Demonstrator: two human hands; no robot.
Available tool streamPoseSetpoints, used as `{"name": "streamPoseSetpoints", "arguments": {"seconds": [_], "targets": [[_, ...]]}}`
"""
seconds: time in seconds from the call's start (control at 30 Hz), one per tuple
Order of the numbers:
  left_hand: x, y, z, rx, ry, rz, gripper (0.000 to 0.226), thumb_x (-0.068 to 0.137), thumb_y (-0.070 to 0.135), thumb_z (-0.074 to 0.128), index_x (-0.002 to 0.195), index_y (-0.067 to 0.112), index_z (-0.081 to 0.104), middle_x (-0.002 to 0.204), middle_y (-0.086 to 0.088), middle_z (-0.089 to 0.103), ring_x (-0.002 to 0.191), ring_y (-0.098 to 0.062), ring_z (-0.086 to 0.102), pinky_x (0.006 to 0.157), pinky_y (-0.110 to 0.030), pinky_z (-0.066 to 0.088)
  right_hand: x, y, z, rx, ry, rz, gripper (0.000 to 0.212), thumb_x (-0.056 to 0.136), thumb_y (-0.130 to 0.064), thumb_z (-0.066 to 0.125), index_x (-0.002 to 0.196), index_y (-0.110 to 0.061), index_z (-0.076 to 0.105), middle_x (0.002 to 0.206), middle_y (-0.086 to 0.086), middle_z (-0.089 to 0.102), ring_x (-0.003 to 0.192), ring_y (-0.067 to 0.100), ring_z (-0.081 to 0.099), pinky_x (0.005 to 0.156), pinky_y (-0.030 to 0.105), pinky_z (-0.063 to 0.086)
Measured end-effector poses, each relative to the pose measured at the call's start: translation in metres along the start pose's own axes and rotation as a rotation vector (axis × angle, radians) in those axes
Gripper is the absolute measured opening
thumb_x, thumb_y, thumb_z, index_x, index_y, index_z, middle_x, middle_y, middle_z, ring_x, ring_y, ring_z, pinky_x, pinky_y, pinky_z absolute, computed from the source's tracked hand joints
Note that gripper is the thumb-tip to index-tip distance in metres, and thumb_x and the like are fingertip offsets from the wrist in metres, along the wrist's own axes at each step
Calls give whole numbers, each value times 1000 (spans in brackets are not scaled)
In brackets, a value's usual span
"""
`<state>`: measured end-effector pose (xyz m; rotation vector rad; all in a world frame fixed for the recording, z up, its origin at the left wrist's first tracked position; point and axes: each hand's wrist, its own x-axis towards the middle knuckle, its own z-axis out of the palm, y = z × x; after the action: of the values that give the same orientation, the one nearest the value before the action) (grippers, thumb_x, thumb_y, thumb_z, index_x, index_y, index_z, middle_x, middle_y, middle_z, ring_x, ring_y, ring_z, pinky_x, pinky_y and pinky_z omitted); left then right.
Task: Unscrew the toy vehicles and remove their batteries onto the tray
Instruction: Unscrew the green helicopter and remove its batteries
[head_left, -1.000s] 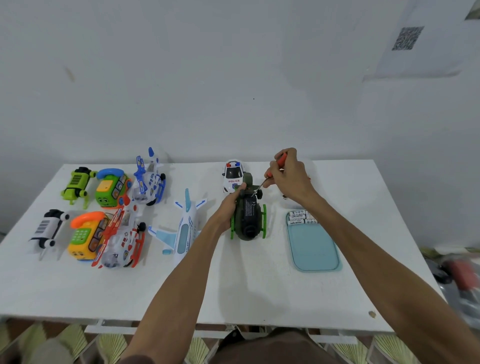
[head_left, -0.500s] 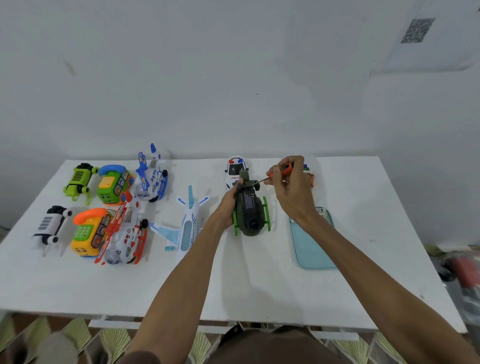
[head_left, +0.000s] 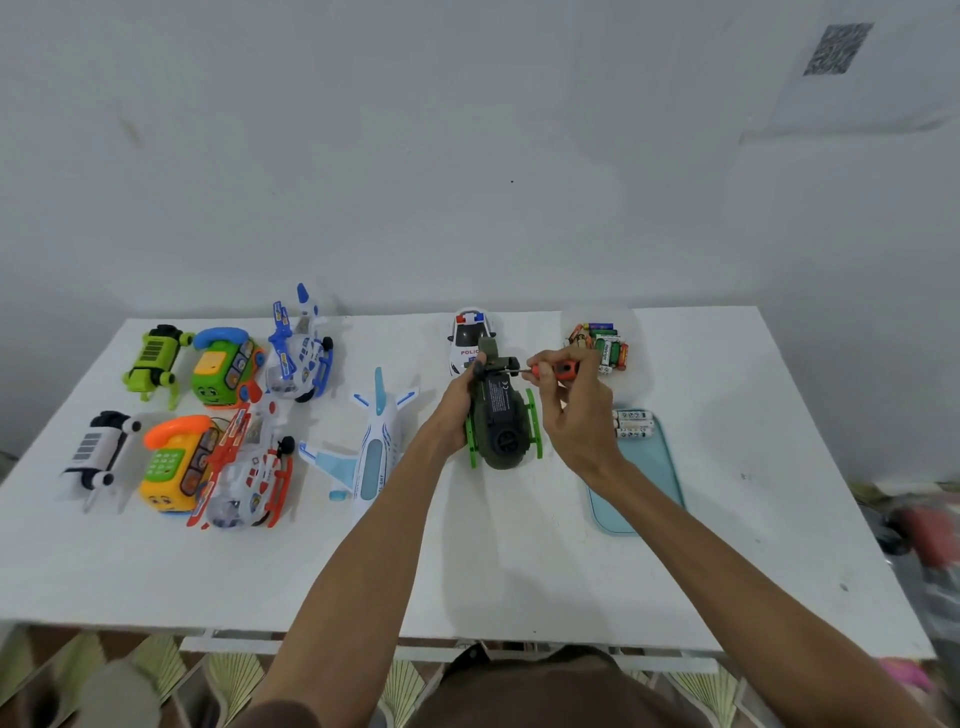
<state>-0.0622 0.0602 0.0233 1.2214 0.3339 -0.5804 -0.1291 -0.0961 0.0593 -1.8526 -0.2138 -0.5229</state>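
A dark green toy helicopter (head_left: 501, 421) with bright green skids lies belly-up in the middle of the white table (head_left: 467, 561). My left hand (head_left: 457, 405) grips its left side and tail end. My right hand (head_left: 576, 410) pinches a small orange-handled screwdriver (head_left: 563, 368), whose tip touches the helicopter's far end. A light blue tray (head_left: 644, 483) lies to the right, partly hidden by my right forearm, with a few white batteries (head_left: 632, 423) at its far end.
A white police car (head_left: 469, 336) stands just behind the helicopter. A pile of loose coloured batteries (head_left: 602, 345) lies at the back right. A white-blue plane (head_left: 371, 452), two helicopters, two phone toys and two robot-like toys fill the table's left half.
My right hand has lowered and tipped the screwdriver nearly level, its tip now at the helicopter's far end. The view shifted, uncovering the battery pile behind.
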Motion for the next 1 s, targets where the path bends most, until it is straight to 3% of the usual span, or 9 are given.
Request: {"name": "streamPoseSetpoints", "arguments": {"seconds": [0.13,0.23,0.3,0.5,0.7,0.77,0.83,0.9,1.0], "targets": [[0,2,1,-38,22,1,46,107,49,44,110,11,69,84,-10,73,69,-21,70,71,-34,59,-19,8,5,-82,-55,-71,16,104,-13,49,118,-18,42,125,0,64,103,15,69,79,42,60],[-3,2,2,-42,12,-6,43,107,46,44,111,11,69,78,-9,73,63,-21,70,61,-30,61,-26,5,8,13,47,-12,20,104,-9,49,116,-23,41,121,-5,66,109,12,68,86,40,59],[-5,3,2,-28,-1,-7,44,106,47,46,112,8,65,74,-8,72,61,-20,70,58,-29,60,-25,5,8,82,85,35,14,104,-10,48,115,-16,41,116,-1,69,108,16,69,88,45,59],[-5,2,1,29,-37,23,45,106,46,45,105,6,66,75,-10,71,62,-22,71,58,-30,60,15,-3,-6,155,82,194,9,105,-10,45,109,-9,37,93,14,69,84,18,76,80,36,62],[-5,1,1,39,-59,29,47,106,48,46,108,7,70,79,-11,71,66,-22,70,61,-31,60,49,-1,-15,80,-40,340,8,105,-11,45,108,-10,39,83,15,70,69,22,76,77,50,60],[-5,1,0,40,-57,45,47,106,47,45,107,7,71,77,-8,71,65,-21,69,60,-30,59,56,-3,-18,79,-63,383,8,104,-10,45,109,-10,39,83,19,71,67,22,75,76,44,61],[-4,-1,0,49,-58,50,48,106,47,46,109,7,72,81,-9,70,69,-21,69,63,-31,59,63,-8,-21,69,-75,418,9,103,-9,45,110,-7,39,84,23,71,65,24,75,65,31,60],[-3,-2,0,56,-47,45,49,105,48,47,113,7,72,85,-11,70,72,-23,68,65,-32,60,68,-13,-22,66,-81,458,8,102,-7,45,108,-6,40,85,24,71,64,28,75,47,18,49],[-2,-2,-1,64,-47,40,51,105,49,47,121,6,70,88,-11,71,73,-21,69,65,-32,60,73,-17,-21,55,-84,470,10,99,-4,46,105,-8,39,81,26,71,65,35,74,39,13,38]]}}
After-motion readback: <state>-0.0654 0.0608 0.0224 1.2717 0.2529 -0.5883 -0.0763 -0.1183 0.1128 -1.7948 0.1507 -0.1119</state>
